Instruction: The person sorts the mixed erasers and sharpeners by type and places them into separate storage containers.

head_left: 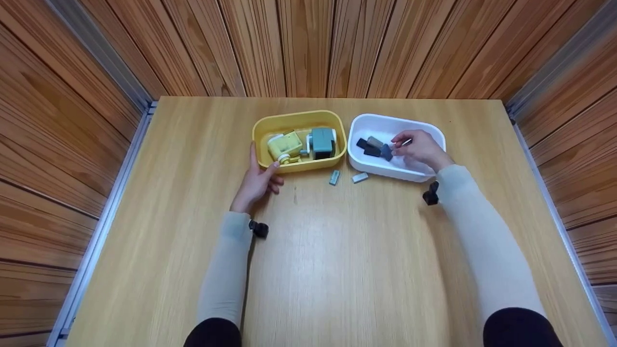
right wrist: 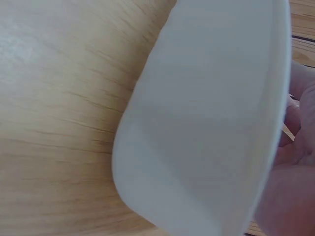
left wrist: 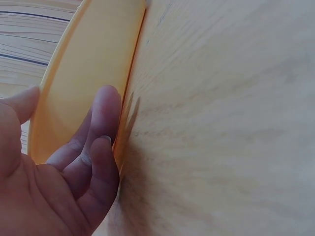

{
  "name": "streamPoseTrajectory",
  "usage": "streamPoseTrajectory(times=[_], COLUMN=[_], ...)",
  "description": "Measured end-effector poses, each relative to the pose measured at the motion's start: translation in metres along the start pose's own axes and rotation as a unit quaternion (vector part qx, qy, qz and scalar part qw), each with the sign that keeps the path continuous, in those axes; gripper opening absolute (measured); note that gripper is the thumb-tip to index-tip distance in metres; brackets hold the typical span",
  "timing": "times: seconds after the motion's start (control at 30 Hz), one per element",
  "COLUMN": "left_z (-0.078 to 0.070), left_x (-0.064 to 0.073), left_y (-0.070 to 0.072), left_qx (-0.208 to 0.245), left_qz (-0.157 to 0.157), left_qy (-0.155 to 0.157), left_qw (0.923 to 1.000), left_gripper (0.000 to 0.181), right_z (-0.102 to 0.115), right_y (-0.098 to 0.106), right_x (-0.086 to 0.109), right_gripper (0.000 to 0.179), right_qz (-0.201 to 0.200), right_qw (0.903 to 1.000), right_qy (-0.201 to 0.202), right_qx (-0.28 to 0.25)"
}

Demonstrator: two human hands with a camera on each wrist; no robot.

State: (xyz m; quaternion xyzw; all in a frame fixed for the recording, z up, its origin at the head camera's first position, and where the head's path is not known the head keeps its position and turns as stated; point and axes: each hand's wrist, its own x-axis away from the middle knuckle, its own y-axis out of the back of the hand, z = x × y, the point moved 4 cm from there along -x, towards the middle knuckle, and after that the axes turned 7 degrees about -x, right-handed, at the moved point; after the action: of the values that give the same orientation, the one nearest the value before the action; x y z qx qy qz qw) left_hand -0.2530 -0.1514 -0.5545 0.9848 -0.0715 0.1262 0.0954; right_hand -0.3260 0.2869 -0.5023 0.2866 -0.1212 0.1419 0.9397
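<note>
My left hand point(head_left: 255, 182) rests at the near left corner of a yellow bin point(head_left: 308, 167). Its thumb touches the rim, while the loosely bent fingers lie along the outside wall in the left wrist view. Inside are a yellow boxy device point(head_left: 285, 145) and a teal one point(head_left: 322, 140) with white parts. Reaching over the white bin point(head_left: 429, 169), my right hand point(head_left: 420, 146) pinches at a small blue-grey piece point(head_left: 386, 153); a dark bit shows between its fingers. Several small dark and grey blocks point(head_left: 371, 151) lie beside it. The white wall hides part of this hand in the right wrist view.
The bins stand side by side on a wooden table point(head_left: 313, 250). In front of them lie a small teal block point(head_left: 334, 177) and a small white block point(head_left: 360, 178). A wood-panelled wall point(head_left: 308, 48) rises behind the table, with more panels at both sides.
</note>
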Motion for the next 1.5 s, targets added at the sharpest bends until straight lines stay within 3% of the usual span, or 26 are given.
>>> streamPoseTrajectory(times=[0.27, 0.63, 0.9, 1.2, 1.4, 1.5], left_z=[-0.001, -0.001, -0.003, 0.0, -0.008, -0.003], left_x=[0.001, 0.001, 0.001, 0.002, 0.004, 0.001], left_y=[0.0, 0.0, 0.0, -0.001, 0.0, 0.001], left_qx=[-0.001, 0.0, -0.009, -0.006, -0.001, -0.004], left_qz=[0.0, 0.007, -0.006, -0.003, 0.017, 0.008], left_qy=[0.0, 0.007, -0.011, 0.009, 0.035, 0.027], left_qw=[1.0, 0.9999, 0.9999, 0.9999, 0.9992, 0.9996], left_gripper=[0.098, 0.095, 0.095, 0.093, 0.093, 0.093], right_z=[0.012, 0.035, 0.043, 0.044, 0.071, 0.074], right_y=[0.002, -0.004, -0.01, -0.023, -0.034, -0.04], right_x=[0.007, 0.027, 0.044, 0.062, 0.095, 0.102], right_gripper=[0.034, 0.037, 0.034, 0.037, 0.031, 0.027], right_qz=[-0.014, -0.037, -0.056, -0.055, -0.04, -0.034], right_qw=[0.9989, 0.9956, 0.9913, 0.9864, 0.9859, 0.9838], right_qy=[0.042, 0.083, 0.11, 0.141, 0.144, 0.159], right_qx=[0.017, -0.026, -0.045, -0.063, -0.075, -0.076])
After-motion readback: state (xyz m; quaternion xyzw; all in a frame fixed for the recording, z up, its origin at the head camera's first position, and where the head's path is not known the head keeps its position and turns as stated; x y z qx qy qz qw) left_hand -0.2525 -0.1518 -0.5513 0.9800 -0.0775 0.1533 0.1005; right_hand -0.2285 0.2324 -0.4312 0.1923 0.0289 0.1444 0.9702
